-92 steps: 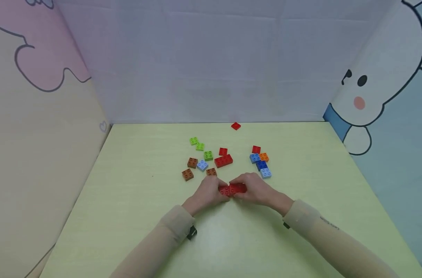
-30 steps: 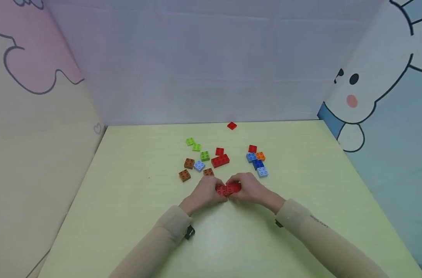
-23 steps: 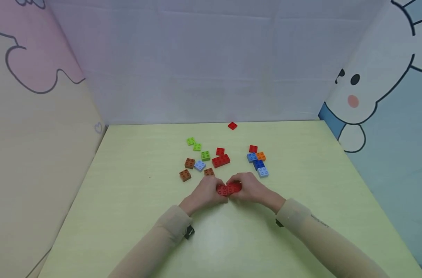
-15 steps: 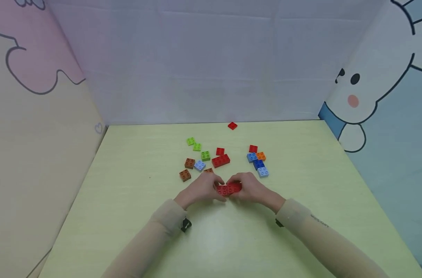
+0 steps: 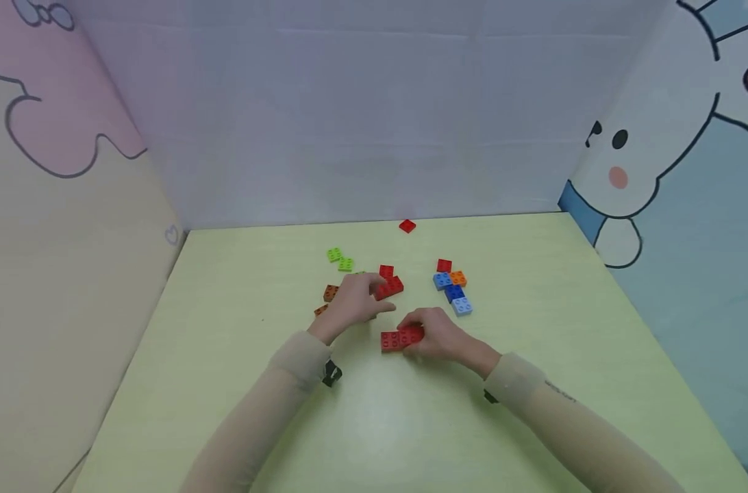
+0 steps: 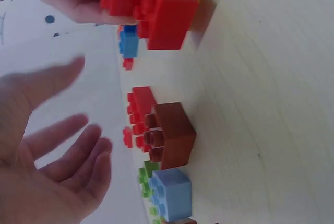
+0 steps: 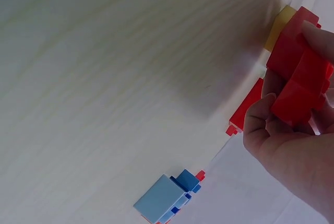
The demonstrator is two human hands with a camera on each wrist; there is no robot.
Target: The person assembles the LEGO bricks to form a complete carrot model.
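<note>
My right hand (image 5: 442, 337) grips a joined pair of red building bricks (image 5: 390, 342) by its right end, between thumb and fingers. A yellow brick (image 7: 280, 27) sits under the red ones, showing in both wrist views. My left hand (image 5: 353, 301) is away from that piece, fingers spread and holding nothing. It hovers over the left group, hiding part of it in the head view. In the left wrist view, a brown brick (image 6: 176, 135) and a light blue brick (image 6: 175, 193) stand beside its fingers. A long red brick (image 5: 391, 287) lies just past its fingertips.
Two lime green bricks (image 5: 340, 259) lie behind the left hand. To the right, blue bricks (image 5: 453, 293), an orange brick (image 5: 457, 278) and a red brick (image 5: 444, 265) form a cluster. Another red brick (image 5: 407, 226) lies at the table's back edge, by the wall (image 5: 374, 123).
My left hand has let go of the left end of the red bricks and moved up and away over the left group. My right hand keeps its grip in nearly the same place.
</note>
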